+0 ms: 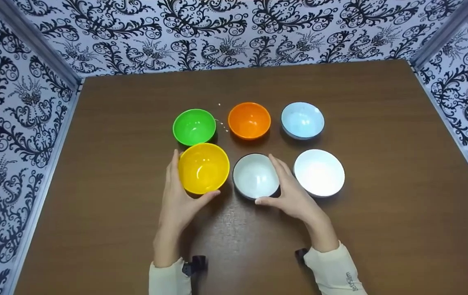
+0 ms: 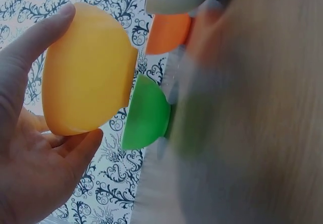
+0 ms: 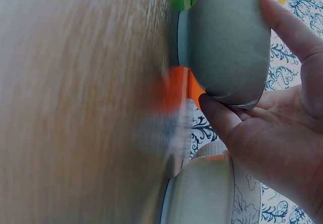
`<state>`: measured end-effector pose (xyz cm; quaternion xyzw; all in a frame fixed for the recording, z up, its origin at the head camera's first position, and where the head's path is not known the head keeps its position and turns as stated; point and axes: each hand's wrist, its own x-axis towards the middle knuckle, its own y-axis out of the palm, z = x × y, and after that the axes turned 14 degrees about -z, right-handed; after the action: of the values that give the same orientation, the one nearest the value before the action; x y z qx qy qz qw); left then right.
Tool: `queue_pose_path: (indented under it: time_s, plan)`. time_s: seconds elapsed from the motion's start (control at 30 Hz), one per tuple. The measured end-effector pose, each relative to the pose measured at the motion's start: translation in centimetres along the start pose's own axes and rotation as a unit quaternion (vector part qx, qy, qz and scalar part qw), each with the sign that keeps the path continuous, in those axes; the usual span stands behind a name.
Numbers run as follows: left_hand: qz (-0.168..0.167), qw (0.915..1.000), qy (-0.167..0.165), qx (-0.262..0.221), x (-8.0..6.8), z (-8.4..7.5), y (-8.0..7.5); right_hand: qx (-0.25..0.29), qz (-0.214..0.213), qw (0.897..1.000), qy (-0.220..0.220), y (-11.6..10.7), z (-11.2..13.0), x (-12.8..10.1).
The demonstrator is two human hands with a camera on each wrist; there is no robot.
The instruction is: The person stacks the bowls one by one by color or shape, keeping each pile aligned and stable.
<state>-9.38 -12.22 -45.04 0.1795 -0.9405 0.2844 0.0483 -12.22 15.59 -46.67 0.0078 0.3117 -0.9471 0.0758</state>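
Note:
My left hand (image 1: 178, 205) grips a yellow bowl (image 1: 204, 168) by its side, thumb at the near rim and fingers around the far left. In the left wrist view the yellow bowl (image 2: 91, 72) hangs above the table, its foot off the surface. My right hand (image 1: 293, 194) holds a pale grey bowl (image 1: 256, 176) between thumb and fingers. The right wrist view shows this grey bowl (image 3: 227, 42) upright, with its foot close to the tabletop. Both bowls look bare inside. Just behind the yellow bowl is a green bowl (image 1: 194, 127), overlapped by its rim in the head view.
An orange bowl (image 1: 249, 121) and a light blue bowl (image 1: 302, 120) stand in the back row. Right of my right hand is a white bowl (image 1: 319, 173). Small white bits (image 1: 222, 123) lie between green and orange. Patterned walls (image 1: 225, 37) border the brown table (image 1: 107, 164).

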Motion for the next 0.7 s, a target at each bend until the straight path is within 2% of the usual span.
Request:
queue_pose_path:
  time_s: [0.3,0.5,0.7]
  plan:
    - [0.004,0.9987,0.035,-0.036,0.0,-1.5,1.2,0.003,-0.003,1.0,0.001,0.0,0.0,0.0]
    - [0.021,0.9978,0.046,-0.043,0.0,-2.5,2.2,0.014,-0.002,1.0,0.007,0.1,0.1,0.0]
    - [0.033,0.9952,0.075,-0.054,-0.1,-3.2,3.1,0.013,-0.003,1.0,-0.001,0.1,0.0,0.1]
